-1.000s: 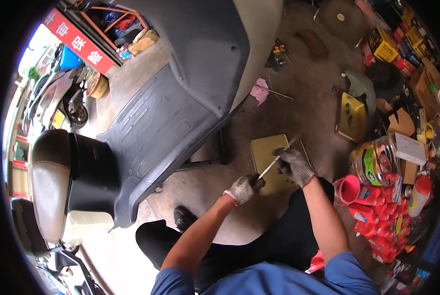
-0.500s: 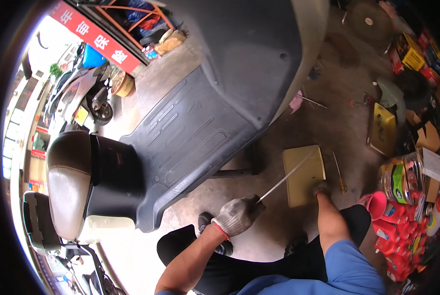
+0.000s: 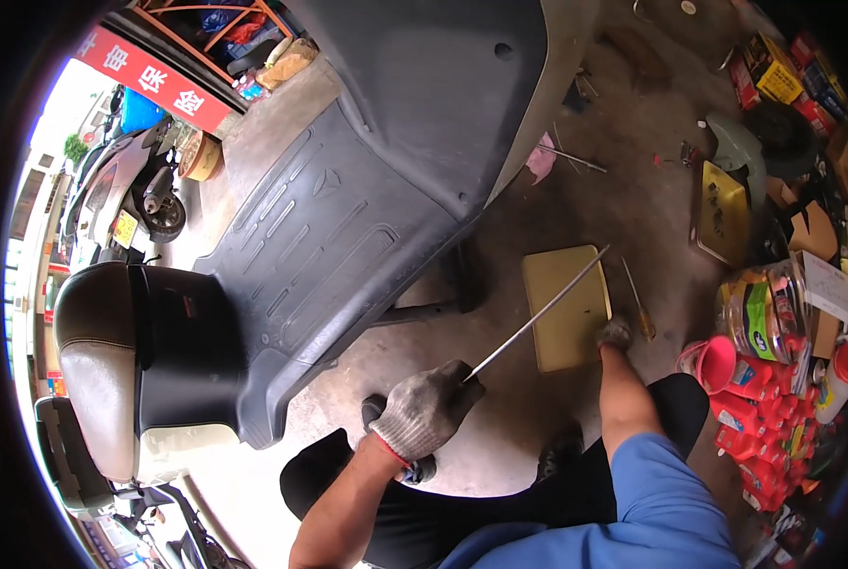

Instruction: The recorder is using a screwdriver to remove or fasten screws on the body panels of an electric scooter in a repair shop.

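My left hand (image 3: 428, 410), in a grey knit glove, is closed round a long thin metal rod (image 3: 538, 312) that slants up to the right. My gloved right hand (image 3: 614, 335) is lower than the rod's far end, at the right edge of a yellow rectangular tray (image 3: 564, 343) on the floor; its fingers are too small and shadowed to make out. A screwdriver with a yellowish handle (image 3: 646, 322) lies just right of the tray. The grey scooter footboard (image 3: 300, 256) is above my left hand.
The scooter's seat (image 3: 97, 365) is at left, another scooter (image 3: 125, 194) behind it. Red bottles (image 3: 751, 436), a clear jar (image 3: 756, 318), cartons (image 3: 812, 232) and a second yellow tray (image 3: 720, 223) crowd the right. A pink cloth (image 3: 539, 161) lies beyond the footboard.
Both hands were together on the rod. My right hand has let go and moved down-right to the tray's edge; my left hand has drawn nearer with the rod.
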A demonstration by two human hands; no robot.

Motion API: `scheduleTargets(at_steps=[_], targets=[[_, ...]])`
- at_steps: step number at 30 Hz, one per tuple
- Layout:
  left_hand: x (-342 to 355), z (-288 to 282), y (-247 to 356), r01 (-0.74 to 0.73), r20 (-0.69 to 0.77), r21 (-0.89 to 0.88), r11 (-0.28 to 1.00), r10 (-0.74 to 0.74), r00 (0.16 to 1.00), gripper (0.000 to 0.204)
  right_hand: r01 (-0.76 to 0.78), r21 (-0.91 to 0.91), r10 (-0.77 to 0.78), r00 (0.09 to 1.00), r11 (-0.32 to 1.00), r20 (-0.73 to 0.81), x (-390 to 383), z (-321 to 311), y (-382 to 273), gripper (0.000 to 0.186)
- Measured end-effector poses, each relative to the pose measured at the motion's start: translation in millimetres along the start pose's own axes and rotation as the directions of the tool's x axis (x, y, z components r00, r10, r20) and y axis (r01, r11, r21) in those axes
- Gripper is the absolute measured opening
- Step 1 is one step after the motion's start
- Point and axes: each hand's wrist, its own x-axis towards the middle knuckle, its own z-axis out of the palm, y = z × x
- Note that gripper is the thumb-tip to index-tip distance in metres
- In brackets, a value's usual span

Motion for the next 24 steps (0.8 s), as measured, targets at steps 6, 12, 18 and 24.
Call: scheduleTargets(at_steps=[6, 12, 18, 24], targets=[[1, -4, 20, 0.030, 0.022, 0.094, 0.995, -0.032, 0.999, 0.027, 0.189, -0.144, -0.187, 0.982, 0.971, 0.028, -4, -7, 6, 0.018], [6, -12, 40, 0.108, 0.060, 0.028, 0.994, -0.109, 0.992, 0.032, 0.112, 0.267, -0.094, 0.992, 0.957, -0.081, -6, 10, 0, 0.017], [1, -26, 48, 0.010, 0.016, 0.017, 1.000, -0.010, 1.000, 0.031, 0.321, 0.301, -0.286, 0.946, 0.898, -0.153, 14, -24, 0, 0.015], [-16, -50, 63, -0.137, -0.005, -0.156, 0.978, 0.138, 0.990, 0.031, -0.008, 0.898, -0.281, 0.949, 0.439, 0.146, -14, -128, 32, 0.018]])
